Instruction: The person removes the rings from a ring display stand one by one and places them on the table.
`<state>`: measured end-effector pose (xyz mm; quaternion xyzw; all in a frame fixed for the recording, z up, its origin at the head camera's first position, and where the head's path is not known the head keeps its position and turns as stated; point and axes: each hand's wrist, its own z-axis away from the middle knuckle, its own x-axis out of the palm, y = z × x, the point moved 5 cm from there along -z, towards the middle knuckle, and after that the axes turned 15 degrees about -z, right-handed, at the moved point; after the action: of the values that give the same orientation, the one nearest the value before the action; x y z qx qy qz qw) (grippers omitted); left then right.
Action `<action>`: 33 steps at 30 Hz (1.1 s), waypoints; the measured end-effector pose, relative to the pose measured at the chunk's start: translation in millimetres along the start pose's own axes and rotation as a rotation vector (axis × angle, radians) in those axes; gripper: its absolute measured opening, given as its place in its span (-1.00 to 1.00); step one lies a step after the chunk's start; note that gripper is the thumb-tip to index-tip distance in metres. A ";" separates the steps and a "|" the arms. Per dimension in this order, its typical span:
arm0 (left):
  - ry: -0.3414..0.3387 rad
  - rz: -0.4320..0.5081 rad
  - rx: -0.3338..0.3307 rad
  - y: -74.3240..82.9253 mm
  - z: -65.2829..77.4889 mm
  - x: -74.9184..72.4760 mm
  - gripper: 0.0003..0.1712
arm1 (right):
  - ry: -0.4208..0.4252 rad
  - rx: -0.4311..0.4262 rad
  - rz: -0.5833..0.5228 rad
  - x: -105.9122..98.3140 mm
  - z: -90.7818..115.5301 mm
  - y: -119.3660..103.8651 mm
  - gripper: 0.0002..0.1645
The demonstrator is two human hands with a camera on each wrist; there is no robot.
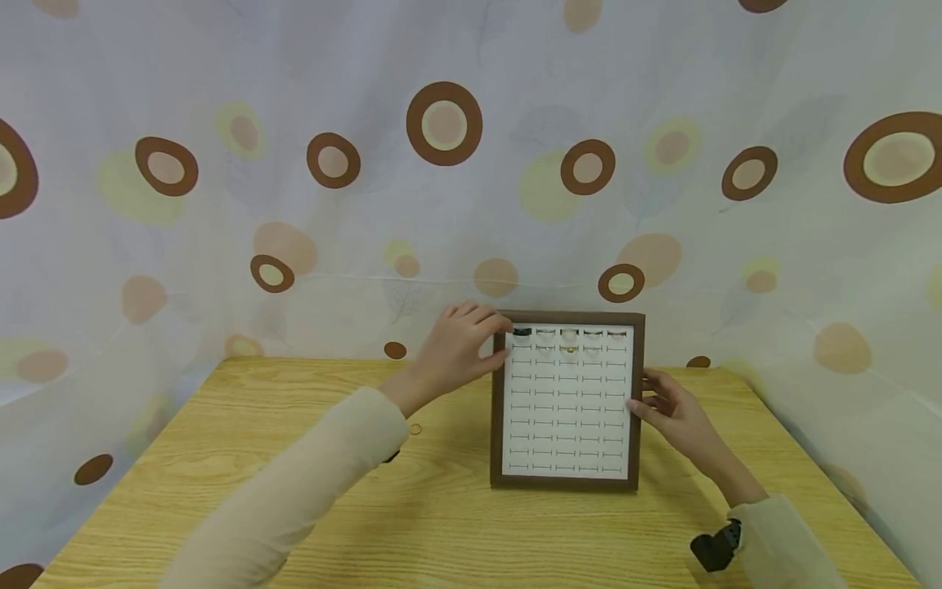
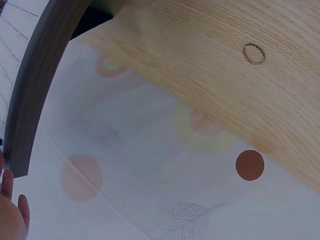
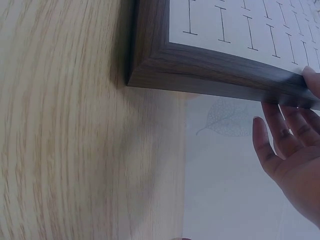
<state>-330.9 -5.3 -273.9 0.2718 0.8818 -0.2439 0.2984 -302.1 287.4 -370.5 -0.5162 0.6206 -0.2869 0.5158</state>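
Note:
A ring display board with a brown wooden frame and white slotted face stands tilted back on the table. My left hand is at its upper left corner, the index fingertip beside or touching a black ring in the first slot. The thumb sits lower, apart from the index finger. Along the right side, my right hand grips the frame, thumb on the front and fingers behind, as the right wrist view shows. Several more rings fill the top row, with a gold-coloured ring in the second.
A thin loose ring lies on the wooden table, left of the board. A patterned curtain hangs behind the table. A black device is strapped at the right wrist.

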 end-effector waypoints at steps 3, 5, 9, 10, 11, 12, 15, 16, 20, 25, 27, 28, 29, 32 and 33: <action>0.010 -0.012 0.003 1.5 -3.5 2.6 -0.74 | 0.001 -0.013 -0.002 0.1 0.1 -0.6 -0.32; 0.020 -0.019 0.008 2.5 -5.6 4.5 -0.75 | 0.000 -0.015 -0.004 0.4 0.0 -0.9 -0.32; 0.031 -0.020 0.016 4.5 -9.0 6.9 -0.77 | -0.001 -0.013 -0.003 1.0 0.1 -0.7 -0.32; 0.030 -0.019 0.015 4.8 -9.7 7.1 -0.77 | -0.001 -0.014 -0.002 1.0 0.1 -0.7 -0.32; 0.028 -0.020 0.014 5.1 -10.4 7.6 -0.77 | 0.000 -0.016 -0.001 1.0 0.2 -0.7 -0.32; 0.027 -0.021 0.011 5.2 -11.1 7.8 -0.78 | 0.001 -0.018 0.000 1.0 0.1 -0.8 -0.33; 0.027 -0.020 0.005 5.2 -12.9 8.8 -0.81 | 0.002 -0.024 0.001 1.0 -0.1 -1.4 -0.34; 0.028 -0.017 0.002 5.0 -13.5 9.1 -0.82 | 0.001 -0.026 0.000 1.0 -0.2 -1.4 -0.34; 0.040 -0.016 -0.004 4.5 -15.2 10.0 -0.85 | 0.001 -0.030 -0.002 0.8 -0.4 -1.2 -0.34; 0.038 -0.025 -0.011 4.3 -16.4 11.3 -0.88 | 0.007 -0.038 0.001 0.7 -0.7 -1.4 -0.35; 0.037 -0.027 -0.015 4.4 -16.7 11.4 -0.89 | 0.008 -0.039 0.001 0.9 -0.6 -1.9 -0.34; 0.036 -0.030 -0.017 4.5 -16.9 11.4 -0.90 | 0.008 -0.039 0.002 1.0 -0.6 -2.1 -0.34; 0.034 -0.033 -0.018 4.6 -17.0 11.6 -0.90 | 0.009 -0.038 0.001 1.1 -0.4 -2.3 -0.34; 0.033 -0.034 -0.022 4.8 -17.2 11.8 -0.90 | 0.008 -0.033 -0.002 1.3 -0.1 -2.7 -0.34; 0.033 -0.032 -0.023 4.8 -17.3 11.9 -0.90 | 0.009 -0.031 0.000 1.3 -0.1 -2.6 -0.34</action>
<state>-342.7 12.5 -270.8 0.2580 0.8936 -0.2340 0.2831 -301.2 285.4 -368.6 -0.5229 0.6274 -0.2793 0.5049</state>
